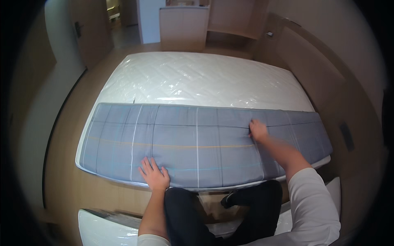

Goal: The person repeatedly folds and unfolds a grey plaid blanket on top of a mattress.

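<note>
A grey-blue plaid pad, with white, dark, orange and light-blue lines, lies along the near part of a white mattress. The mattress has a shiny clear plastic covering. My left hand rests palm down with fingers spread on the pad's near edge. Farther away and to the right, my right hand touches the pad's upper surface beside a dark lengthwise line. Its fingers look bent, and whether they pinch the fabric is not plain. Slight creases show in the cloth around it.
Behind my legs, another plastic-covered white mattress shows at the bottom. A padded headboard panel stands along the right. Wood-look floor runs along the left, with a door beyond. A pale cabinet stands at the far end.
</note>
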`<action>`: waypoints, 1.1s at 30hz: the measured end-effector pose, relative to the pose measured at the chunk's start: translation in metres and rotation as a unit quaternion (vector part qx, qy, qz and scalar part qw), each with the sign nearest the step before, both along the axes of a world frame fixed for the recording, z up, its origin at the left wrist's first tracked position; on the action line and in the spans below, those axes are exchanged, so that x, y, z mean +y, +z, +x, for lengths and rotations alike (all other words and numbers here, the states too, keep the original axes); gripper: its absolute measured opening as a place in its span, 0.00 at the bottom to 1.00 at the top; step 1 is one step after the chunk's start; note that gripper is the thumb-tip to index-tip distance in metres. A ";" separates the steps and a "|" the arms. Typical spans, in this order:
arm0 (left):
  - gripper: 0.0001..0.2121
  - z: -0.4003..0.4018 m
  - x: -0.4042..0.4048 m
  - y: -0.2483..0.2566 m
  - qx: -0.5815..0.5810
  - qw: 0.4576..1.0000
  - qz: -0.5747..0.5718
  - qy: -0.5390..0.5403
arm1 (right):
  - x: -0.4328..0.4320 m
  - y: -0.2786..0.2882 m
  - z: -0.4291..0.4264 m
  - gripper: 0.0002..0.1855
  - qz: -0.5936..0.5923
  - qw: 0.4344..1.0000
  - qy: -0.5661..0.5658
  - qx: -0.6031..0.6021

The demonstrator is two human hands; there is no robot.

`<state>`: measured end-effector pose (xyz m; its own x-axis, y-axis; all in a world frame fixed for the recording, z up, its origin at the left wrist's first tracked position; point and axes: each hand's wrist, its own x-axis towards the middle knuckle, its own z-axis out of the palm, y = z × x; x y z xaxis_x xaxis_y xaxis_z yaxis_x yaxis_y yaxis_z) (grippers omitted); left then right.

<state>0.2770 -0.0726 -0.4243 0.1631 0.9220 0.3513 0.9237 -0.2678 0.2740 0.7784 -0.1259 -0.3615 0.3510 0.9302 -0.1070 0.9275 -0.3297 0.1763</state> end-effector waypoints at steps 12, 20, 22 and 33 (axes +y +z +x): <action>0.28 -0.004 -0.001 0.002 -0.010 1.000 -0.006 -0.020 | 0.043 -0.002 0.009 0.66 -0.035 0.987 -0.078 -0.133; 0.30 0.012 0.005 -0.001 0.021 1.000 -0.005 -0.018 | -0.048 -0.013 -0.005 0.34 0.434 0.866 -0.179 0.171; 0.31 -0.008 -0.009 0.007 -0.001 0.999 -0.046 0.018 | -0.086 -0.003 -0.033 0.11 0.423 0.876 -0.070 0.222; 0.26 -0.026 -0.162 0.157 -0.700 0.696 -0.142 0.071 | -0.438 -0.008 -0.234 0.26 0.451 0.827 -0.269 0.202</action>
<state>0.2511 -0.2344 -0.2668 -0.2562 0.9585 -0.1249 -0.2912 0.0467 0.9555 0.5449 -0.5641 -0.3692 0.8445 0.4170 0.3360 0.5278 -0.5420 -0.6539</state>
